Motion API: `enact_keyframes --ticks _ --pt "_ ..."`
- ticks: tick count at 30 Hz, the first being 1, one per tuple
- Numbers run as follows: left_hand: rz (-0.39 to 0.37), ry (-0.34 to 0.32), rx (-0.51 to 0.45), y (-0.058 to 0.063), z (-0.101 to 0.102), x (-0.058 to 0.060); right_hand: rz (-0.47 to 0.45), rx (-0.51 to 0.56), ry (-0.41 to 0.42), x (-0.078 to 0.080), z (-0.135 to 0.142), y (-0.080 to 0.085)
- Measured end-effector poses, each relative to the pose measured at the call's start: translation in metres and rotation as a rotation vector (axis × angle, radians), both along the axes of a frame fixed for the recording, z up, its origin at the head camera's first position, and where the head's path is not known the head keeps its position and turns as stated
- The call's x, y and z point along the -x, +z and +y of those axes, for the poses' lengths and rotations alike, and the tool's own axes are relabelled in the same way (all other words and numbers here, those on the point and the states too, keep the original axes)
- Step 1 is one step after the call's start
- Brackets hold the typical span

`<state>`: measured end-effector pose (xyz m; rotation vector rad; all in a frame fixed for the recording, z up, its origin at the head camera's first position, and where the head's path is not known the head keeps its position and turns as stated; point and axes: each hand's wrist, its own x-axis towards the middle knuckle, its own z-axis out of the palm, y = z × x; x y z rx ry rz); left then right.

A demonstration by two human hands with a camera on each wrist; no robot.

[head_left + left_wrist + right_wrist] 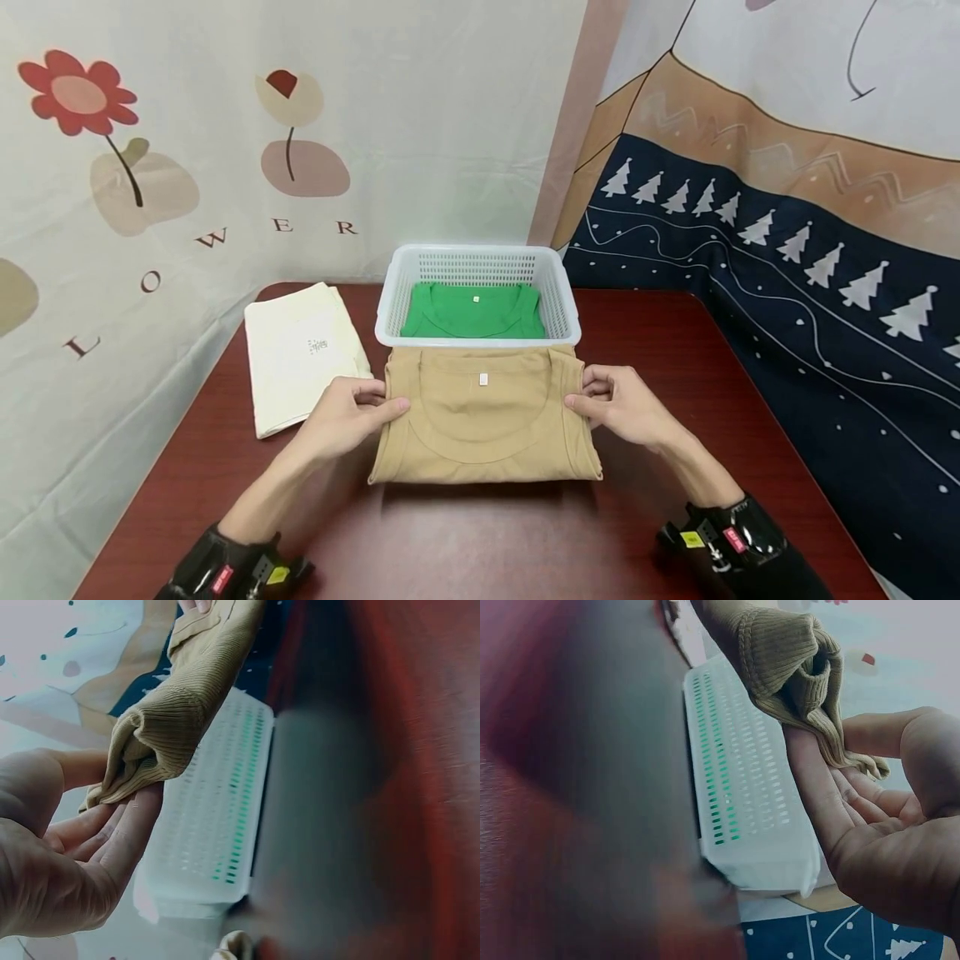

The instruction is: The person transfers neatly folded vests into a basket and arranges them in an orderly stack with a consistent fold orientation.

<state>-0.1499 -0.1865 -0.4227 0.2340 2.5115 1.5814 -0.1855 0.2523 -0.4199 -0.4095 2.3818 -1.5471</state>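
The left hand [348, 417] pinches the left edge of a folded tan top [483, 417], thumb on top and fingers curled beneath; the left wrist view shows the ribbed cloth bunched between thumb and fingers [112, 840] and lifted clear of the surface there. The right hand [622, 408] mirrors it on the right edge, thumb over and fingers under, and the right wrist view shows the same gathered fold resting on its fingers [817, 795]. Holding both sides at once appears to keep the stacked layers from sliding apart and the fold flat and square.

The tan top sits at the centre of the dark red tabletop [465, 542], neckline and small white label facing up, its far edge at twelve o'clock just touching or slightly under the near rim of a white plastic basket [480, 337]. Whether its near edge rests on the tabletop or is raised cannot be told from the head view.

Inside the basket lies a folded green top [472, 312], laid flat with its neckline up in the same way, so it fills the floor of the basket neatly.

At about ten o'clock from the left hand, just beside it, a folded cream cloth [300, 367] lies flat on the tabletop. Printed fabric hangs behind and at three o'clock: a flower pattern [82, 100] on the left, a dark drape with white trees [787, 250] on the right.
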Motion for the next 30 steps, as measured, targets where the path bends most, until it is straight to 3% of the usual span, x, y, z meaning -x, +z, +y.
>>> enact_keyframes --ticks 11,17,30 --pt "0.030 0.073 -0.090 0.019 0.001 0.032 0.070 0.020 -0.122 0.023 -0.008 0.019" --pt "0.027 0.074 -0.118 0.030 0.007 0.051 0.097 0.034 -0.171 0.037 -0.010 0.031" --pt "0.042 0.067 -0.087 0.054 0.004 0.094 -0.007 0.155 -0.166 0.071 -0.015 0.050"
